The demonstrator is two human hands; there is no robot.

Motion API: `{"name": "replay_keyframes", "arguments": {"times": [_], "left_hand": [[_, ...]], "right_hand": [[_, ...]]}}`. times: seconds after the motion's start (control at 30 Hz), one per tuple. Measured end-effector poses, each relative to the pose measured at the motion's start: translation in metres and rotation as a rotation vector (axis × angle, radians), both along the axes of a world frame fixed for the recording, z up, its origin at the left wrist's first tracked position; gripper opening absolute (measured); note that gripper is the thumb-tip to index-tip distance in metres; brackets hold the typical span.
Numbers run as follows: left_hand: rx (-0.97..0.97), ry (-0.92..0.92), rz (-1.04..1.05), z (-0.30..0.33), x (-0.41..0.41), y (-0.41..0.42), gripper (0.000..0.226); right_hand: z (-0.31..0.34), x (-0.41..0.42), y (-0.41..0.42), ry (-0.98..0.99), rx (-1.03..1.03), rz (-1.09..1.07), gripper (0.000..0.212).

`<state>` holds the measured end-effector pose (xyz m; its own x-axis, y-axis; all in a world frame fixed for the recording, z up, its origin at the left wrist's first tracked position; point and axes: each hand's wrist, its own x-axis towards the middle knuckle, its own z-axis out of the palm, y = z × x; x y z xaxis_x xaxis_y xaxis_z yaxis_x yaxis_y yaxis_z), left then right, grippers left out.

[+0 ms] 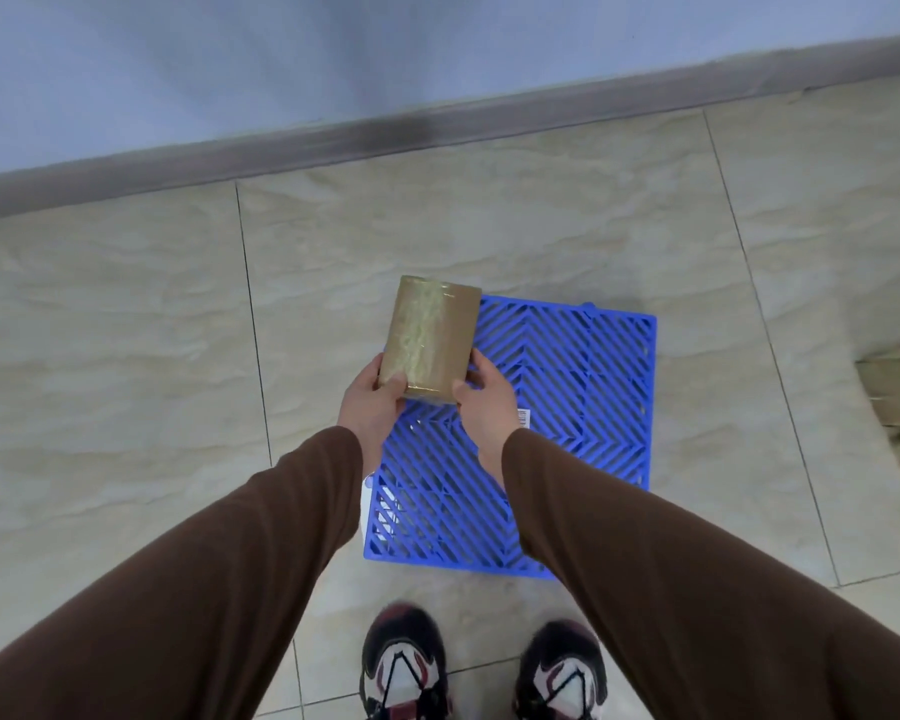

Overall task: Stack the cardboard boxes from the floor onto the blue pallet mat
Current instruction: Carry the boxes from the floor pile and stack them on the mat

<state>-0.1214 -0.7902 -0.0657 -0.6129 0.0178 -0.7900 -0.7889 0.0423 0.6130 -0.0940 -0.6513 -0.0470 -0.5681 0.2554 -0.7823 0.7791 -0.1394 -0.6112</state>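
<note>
Head view, so here's what worries me: the taped cardboard box (430, 337) hangs over the blue pallet mat's (567, 387) far-left corner, partly past its edge. If it goes down right there, I reckon it lands half on the tile floor (126, 356) and later boxes stack crooked. The glossy tape wrap also looks slippery, so it could slide out.

Both arms reach forward in brown sleeves. The left hand (372, 402) grips the box's near-left corner, thumb on top; the right hand (484, 394) holds the near-right side, fingers curled round it. Another cardboard box (894, 392) sits blurred at the frame's right edge, off the mat.
</note>
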Motion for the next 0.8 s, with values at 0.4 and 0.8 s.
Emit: {"name": "replay_keyframes", "arguments": {"times": [0.4, 0.8], "left_hand": [[-0.168, -0.038, -0.071, 0.013, 0.01, -0.004, 0.077], [-0.395, 0.202, -0.398, 0.159, 0.068, 0.079, 0.081]], "right_hand": [[0.026, 0.017, 0.015, -0.11, -0.02, -0.033, 0.069], [0.162, 0.134, 0.137, -0.063, 0.165, -0.238, 0.055]]}}
